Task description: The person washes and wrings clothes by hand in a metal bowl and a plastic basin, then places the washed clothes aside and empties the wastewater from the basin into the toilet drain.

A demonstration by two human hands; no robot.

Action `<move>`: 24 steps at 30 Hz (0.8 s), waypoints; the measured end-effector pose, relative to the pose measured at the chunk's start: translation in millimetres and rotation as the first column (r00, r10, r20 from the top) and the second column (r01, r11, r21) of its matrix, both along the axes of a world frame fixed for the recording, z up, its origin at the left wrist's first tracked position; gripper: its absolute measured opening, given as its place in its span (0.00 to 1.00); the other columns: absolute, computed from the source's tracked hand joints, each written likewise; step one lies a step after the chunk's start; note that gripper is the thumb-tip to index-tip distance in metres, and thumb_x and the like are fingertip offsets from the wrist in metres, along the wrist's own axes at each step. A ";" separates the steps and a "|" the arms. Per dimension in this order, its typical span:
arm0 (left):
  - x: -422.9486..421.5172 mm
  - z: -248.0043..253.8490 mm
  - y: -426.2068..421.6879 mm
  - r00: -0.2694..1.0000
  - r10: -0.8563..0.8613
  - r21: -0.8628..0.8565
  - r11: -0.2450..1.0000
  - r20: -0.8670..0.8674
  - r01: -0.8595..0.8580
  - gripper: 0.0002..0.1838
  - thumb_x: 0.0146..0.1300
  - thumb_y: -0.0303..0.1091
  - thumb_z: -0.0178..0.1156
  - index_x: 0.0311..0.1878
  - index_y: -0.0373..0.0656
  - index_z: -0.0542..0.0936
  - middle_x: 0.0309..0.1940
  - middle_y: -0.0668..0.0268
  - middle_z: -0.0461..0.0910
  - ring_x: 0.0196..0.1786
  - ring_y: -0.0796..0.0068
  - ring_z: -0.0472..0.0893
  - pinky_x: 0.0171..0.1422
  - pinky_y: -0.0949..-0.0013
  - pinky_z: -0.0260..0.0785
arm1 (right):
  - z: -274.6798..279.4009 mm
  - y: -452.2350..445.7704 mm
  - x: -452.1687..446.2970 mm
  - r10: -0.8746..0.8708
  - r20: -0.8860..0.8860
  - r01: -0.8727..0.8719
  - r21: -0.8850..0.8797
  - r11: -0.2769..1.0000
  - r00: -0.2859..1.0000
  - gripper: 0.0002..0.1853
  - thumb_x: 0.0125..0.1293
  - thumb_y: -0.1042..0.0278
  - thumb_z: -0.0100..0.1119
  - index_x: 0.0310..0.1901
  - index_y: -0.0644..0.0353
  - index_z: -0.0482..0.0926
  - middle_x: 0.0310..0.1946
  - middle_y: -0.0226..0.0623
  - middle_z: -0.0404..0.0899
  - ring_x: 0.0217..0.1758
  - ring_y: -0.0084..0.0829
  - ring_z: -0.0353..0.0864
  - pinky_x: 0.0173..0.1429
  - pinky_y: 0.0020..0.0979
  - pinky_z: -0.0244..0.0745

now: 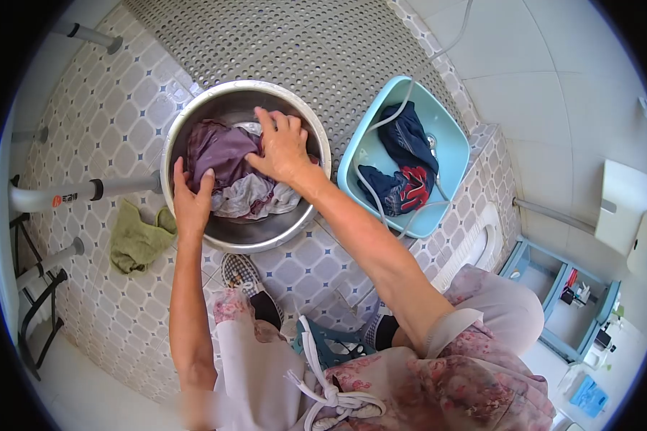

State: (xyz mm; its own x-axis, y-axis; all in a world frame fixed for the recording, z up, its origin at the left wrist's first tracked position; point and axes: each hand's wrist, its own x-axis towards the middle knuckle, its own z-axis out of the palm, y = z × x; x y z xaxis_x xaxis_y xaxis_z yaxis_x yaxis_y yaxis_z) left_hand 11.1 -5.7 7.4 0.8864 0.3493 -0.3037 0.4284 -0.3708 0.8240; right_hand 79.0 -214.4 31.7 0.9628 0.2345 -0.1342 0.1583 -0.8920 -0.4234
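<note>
A round metal basin (318, 118) stands on the tiled floor in front of me. Inside it lies a bunched purple cloth (223, 154), with a pale patterned cloth (244, 197) crumpled below it. At the basin's left side, my left hand (192, 200) has its thumb and fingers apart beside the purple cloth's edge. My right hand (283, 149) reaches in from the right, fingers spread and slightly bent, thumb near the purple cloth. Neither hand is visibly closed round any fabric.
A light blue tub (449, 161) on the right holds dark blue and red clothing (402, 144), a shower head (431, 141) and its hose. A green cloth (138, 237) lies on the floor at left. Grey perforated mat (280, 43) lies behind; grab rails (122, 188) stand at left.
</note>
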 end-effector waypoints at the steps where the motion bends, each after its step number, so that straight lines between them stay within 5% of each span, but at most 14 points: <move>1: 6.3 -5.0 0.8 0.996 0.048 -0.105 0.993 -0.075 -0.056 0.42 0.63 0.47 0.65 0.75 0.39 0.60 0.63 0.45 0.73 0.64 0.56 0.74 0.69 0.60 0.64 | -6.4 5.3 -9.4 -0.026 0.112 0.030 -0.035 0.999 0.993 0.47 0.49 0.46 0.73 0.72 0.39 0.63 0.67 0.47 0.63 0.68 0.54 0.60 0.67 0.56 0.57; 4: 20.0 -1.7 -2.9 0.981 0.034 -0.261 0.962 -0.190 -0.084 0.46 0.63 0.52 0.64 0.78 0.40 0.55 0.69 0.44 0.66 0.70 0.55 0.70 0.73 0.61 0.59 | -29.4 13.1 -30.9 0.217 0.075 -0.205 -0.145 0.968 0.973 0.50 0.50 0.44 0.73 0.75 0.33 0.58 0.71 0.50 0.55 0.69 0.56 0.57 0.67 0.60 0.56; 8: 15.9 -8.1 -9.9 0.989 -0.027 -0.145 0.989 -0.145 0.006 0.49 0.63 0.57 0.63 0.77 0.37 0.55 0.74 0.45 0.61 0.75 0.52 0.62 0.78 0.62 0.52 | -36.0 16.0 -0.7 0.294 -0.029 -0.292 -0.244 0.925 0.955 0.47 0.52 0.44 0.72 0.74 0.29 0.60 0.69 0.50 0.62 0.66 0.56 0.65 0.65 0.60 0.61; 11: 13.4 -3.8 -9.4 0.990 0.015 -0.181 0.983 -0.139 -0.040 0.52 0.64 0.63 0.58 0.78 0.36 0.52 0.77 0.46 0.54 0.80 0.54 0.53 0.81 0.61 0.44 | -34.4 20.2 20.5 0.157 0.016 -0.155 -0.078 0.985 0.987 0.36 0.51 0.56 0.74 0.65 0.33 0.74 0.56 0.45 0.75 0.57 0.51 0.76 0.54 0.46 0.78; 12: 12.9 -13.5 -6.0 0.986 0.061 -0.344 0.933 -0.152 -0.110 0.52 0.64 0.62 0.58 0.79 0.37 0.50 0.78 0.49 0.52 0.80 0.56 0.51 0.81 0.62 0.43 | -46.9 20.5 23.9 0.118 0.073 -0.118 -0.002 0.993 0.990 0.36 0.50 0.54 0.75 0.64 0.35 0.75 0.50 0.45 0.78 0.49 0.47 0.81 0.51 0.45 0.80; 14: 17.0 28.6 -16.0 0.907 0.158 -0.527 0.769 -0.391 -0.361 0.50 0.64 0.64 0.59 0.78 0.41 0.53 0.78 0.56 0.54 0.79 0.56 0.53 0.80 0.57 0.48 | -46.2 18.3 28.7 0.060 -0.115 -0.023 0.304 0.952 0.992 0.27 0.50 0.62 0.71 0.56 0.45 0.82 0.45 0.44 0.82 0.43 0.42 0.84 0.50 0.41 0.80; 17: 24.3 33.5 -8.5 0.883 0.044 -0.825 0.338 -0.467 -0.453 0.43 0.63 0.67 0.59 0.70 0.42 0.69 0.66 0.55 0.73 0.68 0.60 0.73 0.71 0.57 0.64 | 0.1 23.7 7.6 0.183 -0.330 0.082 0.649 0.756 0.926 0.19 0.48 0.69 0.63 0.45 0.53 0.86 0.36 0.41 0.85 0.38 0.37 0.84 0.47 0.35 0.79; 20: 31.1 15.5 -10.3 0.916 0.026 -0.856 0.348 -0.400 -0.383 0.35 0.63 0.67 0.58 0.61 0.48 0.75 0.53 0.64 0.80 0.56 0.67 0.80 0.58 0.58 0.76 | 56.5 45.0 -26.5 0.247 0.009 -0.196 0.640 0.743 0.969 0.13 0.47 0.70 0.65 0.38 0.52 0.83 0.32 0.37 0.77 0.38 0.42 0.81 0.43 0.39 0.78; 21: 30.4 -10.4 -1.1 0.909 -0.100 -0.901 0.216 -0.405 -0.377 0.26 0.68 0.61 0.56 0.52 0.47 0.79 0.44 0.65 0.83 0.45 0.69 0.83 0.52 0.59 0.79 | 72.0 51.7 -37.1 0.266 0.110 -0.277 0.604 0.747 0.958 0.13 0.46 0.70 0.65 0.37 0.53 0.83 0.34 0.37 0.77 0.38 0.41 0.80 0.44 0.38 0.77; 24: 27.8 -21.8 2.1 0.911 -0.260 -0.947 0.080 -0.321 -0.311 0.24 0.69 0.58 0.56 0.51 0.46 0.79 0.43 0.65 0.83 0.43 0.69 0.83 0.50 0.60 0.79 | 106.4 70.9 -58.9 0.321 0.279 -0.421 0.477 0.772 0.905 0.11 0.46 0.66 0.68 0.35 0.53 0.82 0.35 0.37 0.76 0.39 0.40 0.78 0.44 0.37 0.76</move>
